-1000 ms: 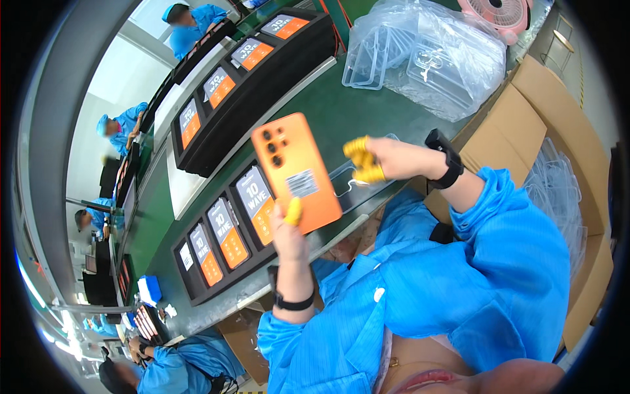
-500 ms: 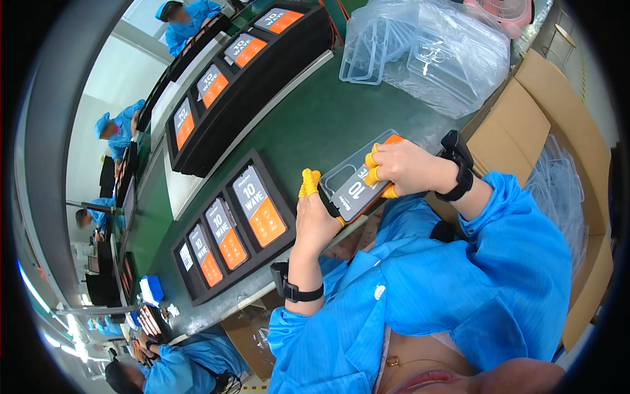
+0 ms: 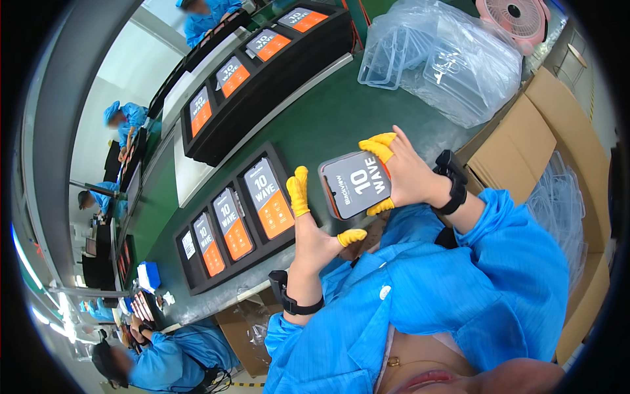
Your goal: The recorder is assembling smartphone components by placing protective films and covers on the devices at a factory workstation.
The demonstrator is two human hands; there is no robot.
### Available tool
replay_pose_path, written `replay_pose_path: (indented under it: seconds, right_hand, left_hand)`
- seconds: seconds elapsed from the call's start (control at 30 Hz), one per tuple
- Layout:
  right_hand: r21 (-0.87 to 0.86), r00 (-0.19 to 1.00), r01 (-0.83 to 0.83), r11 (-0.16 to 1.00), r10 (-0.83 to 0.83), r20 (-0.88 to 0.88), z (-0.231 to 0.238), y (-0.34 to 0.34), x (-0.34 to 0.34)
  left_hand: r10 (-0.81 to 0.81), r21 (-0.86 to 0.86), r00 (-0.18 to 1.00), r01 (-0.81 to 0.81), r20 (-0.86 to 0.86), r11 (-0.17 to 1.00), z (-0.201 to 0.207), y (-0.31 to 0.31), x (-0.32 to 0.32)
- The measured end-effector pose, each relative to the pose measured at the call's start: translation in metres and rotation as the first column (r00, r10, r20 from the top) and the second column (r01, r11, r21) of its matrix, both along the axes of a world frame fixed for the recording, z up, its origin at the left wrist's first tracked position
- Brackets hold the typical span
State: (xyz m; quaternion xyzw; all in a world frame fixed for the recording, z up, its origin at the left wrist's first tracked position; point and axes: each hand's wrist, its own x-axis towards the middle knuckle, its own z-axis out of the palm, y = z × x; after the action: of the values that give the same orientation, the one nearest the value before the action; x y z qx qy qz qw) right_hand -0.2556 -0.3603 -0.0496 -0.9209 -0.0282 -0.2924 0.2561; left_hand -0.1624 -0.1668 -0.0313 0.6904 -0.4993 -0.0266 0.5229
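Observation:
My right hand (image 3: 412, 172) grips a smartphone (image 3: 357, 186) by its near end, fingers on one long edge and thumb on the other. A grey and orange printed film covers the phone's front, and a clear case edge (image 3: 321, 172) shows around it. Beside the phone's far end, my left hand (image 3: 314, 231) is open, thumb and fingers apart, holding nothing. Both hands wear yellow finger cots. Left of them, a black foam tray (image 3: 195, 272) on the green table (image 3: 387, 108) holds three similar phones (image 3: 269, 197) and a small white label (image 3: 188, 245).
Behind stands a stack of black trays (image 3: 262, 98) with phones on top. Clear cases in a plastic bag (image 3: 459, 79) lie at the far right, near a pink fan (image 3: 513, 20). An open cardboard box (image 3: 515, 144) holds clear plastic (image 3: 558, 210). Co-workers (image 3: 177, 358) sit along the left.
The left hand has let go of the case and spread open. The phone now sits flush within the case, turned flatter toward view, in the right hand alone.

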Motion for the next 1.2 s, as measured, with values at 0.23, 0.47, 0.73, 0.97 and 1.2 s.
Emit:
replay_pose_path:
  seconds: [0.23,0.47,0.73,0.97,1.2]
  right_hand:
    - [0.018,0.97,0.162,0.987,-0.162,0.182,-0.005,0.021,0.002]
    - [0.156,1.0,0.0,0.988,0.0,0.005,0.015,0.008,-0.003]
    - [0.122,0.992,0.128,0.984,-0.129,-0.005,0.022,0.016,-0.004]
    - [0.151,0.979,0.165,0.975,-0.18,0.096,0.02,0.025,-0.005]
    - [0.833,0.962,-0.265,0.486,0.08,0.26,0.021,0.035,-0.011]
  left_hand:
    - [0.055,0.01,0.905,-0.056,-0.421,0.998,-0.003,-0.005,-0.027]
    - [0.247,0.001,0.934,-0.255,-0.257,0.967,-0.006,-0.011,-0.025]
    - [0.26,-0.051,0.947,-0.274,-0.188,0.96,-0.012,-0.01,-0.018]
    - [0.168,0.087,0.957,-0.151,-0.238,0.985,-0.007,0.006,-0.005]
    - [-0.271,0.182,0.931,0.319,-0.246,0.93,-0.027,-0.008,-0.035]
